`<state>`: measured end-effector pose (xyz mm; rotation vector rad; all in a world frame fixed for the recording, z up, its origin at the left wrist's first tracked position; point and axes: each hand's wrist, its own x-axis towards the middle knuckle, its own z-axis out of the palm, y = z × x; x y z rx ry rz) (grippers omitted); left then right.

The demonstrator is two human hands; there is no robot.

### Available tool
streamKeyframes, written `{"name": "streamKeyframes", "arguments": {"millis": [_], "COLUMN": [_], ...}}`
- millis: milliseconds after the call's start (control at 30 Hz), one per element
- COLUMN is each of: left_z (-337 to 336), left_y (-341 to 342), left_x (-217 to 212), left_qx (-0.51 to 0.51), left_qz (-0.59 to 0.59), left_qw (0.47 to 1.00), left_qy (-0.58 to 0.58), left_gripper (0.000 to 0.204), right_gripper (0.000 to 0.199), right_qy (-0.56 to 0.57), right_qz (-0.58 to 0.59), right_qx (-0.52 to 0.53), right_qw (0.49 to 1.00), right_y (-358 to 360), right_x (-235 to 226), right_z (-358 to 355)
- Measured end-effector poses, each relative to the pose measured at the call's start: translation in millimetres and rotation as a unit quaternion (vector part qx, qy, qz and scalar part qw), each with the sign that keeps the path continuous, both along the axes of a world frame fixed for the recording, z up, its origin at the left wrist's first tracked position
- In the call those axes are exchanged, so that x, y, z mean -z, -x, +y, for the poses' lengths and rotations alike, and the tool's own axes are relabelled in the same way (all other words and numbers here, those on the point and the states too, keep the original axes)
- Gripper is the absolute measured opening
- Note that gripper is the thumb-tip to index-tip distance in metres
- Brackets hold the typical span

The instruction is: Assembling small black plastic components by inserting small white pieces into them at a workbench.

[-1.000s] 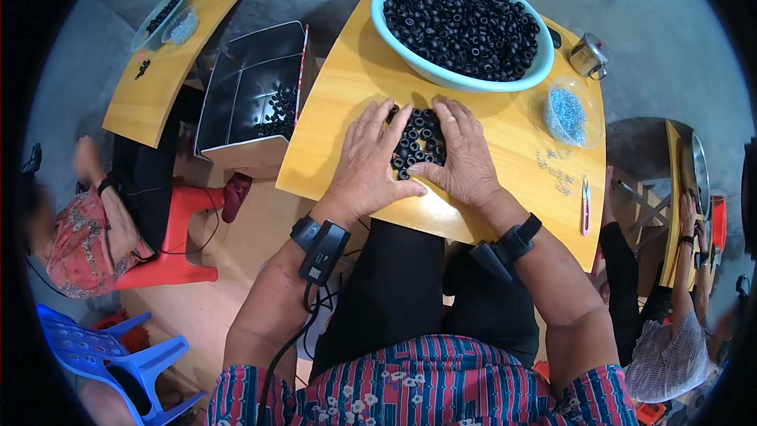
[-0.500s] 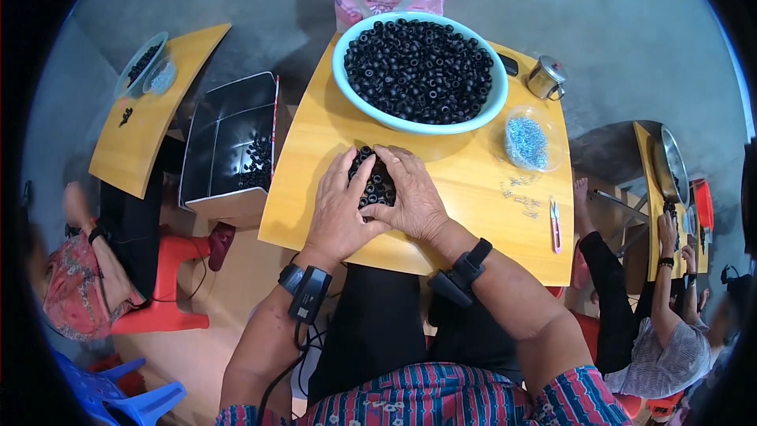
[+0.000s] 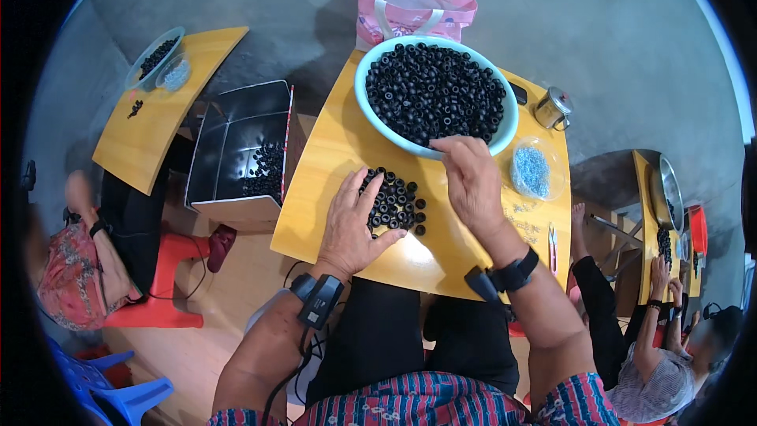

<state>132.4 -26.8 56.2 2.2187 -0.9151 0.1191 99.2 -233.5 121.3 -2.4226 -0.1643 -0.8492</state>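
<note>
On the yellow table lies a flat cluster of small black rings (image 3: 397, 203), some standing apart at its right edge. My left hand (image 3: 349, 225) rests along the cluster's left side, open, thumb and fingers spread around that edge and touching the rings. Raised at the near rim of the pale blue basin (image 3: 384, 132) is my right hand (image 3: 473, 183), its fingers bent and drawn together; whatever they may hold is hidden. Many more black rings (image 3: 434, 91) fill the basin.
Right of my right hand are a clear tub of bluish small pieces (image 3: 531, 172), loose clear pieces (image 3: 527, 222), pink-handled snips (image 3: 553, 249) and a metal mug (image 3: 554, 108). A pink bag (image 3: 414, 12) stands behind the basin. An open box (image 3: 229, 130) sits left; people work at side tables.
My right hand has left the ring cluster and moved up and right to the basin's rim. My left hand stays at the cluster, more of which now shows. The view has shifted slightly.
</note>
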Motion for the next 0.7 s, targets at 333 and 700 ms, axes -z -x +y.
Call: {"name": "streamKeyframes", "arguments": {"millis": [333, 700], "left_z": [-1, 1], "left_y": [-2, -2], "left_x": [0, -2], "left_qx": [-0.008, -0.009], "left_qz": [0.016, 0.018], "left_qw": [1.0, 1.0], "left_qy": [0.011, 0.008], "left_gripper": [0.081, 0.078], "right_gripper": [0.026, 0.055], "right_qy": [0.017, 0.245], "right_qz": [0.4, 0.504], "right_qx": [-0.171, -0.014], "right_qw": [0.9, 0.828], "right_y": [-85, -99], "right_x": [-4, -11], "right_z": [-51, -50]}}
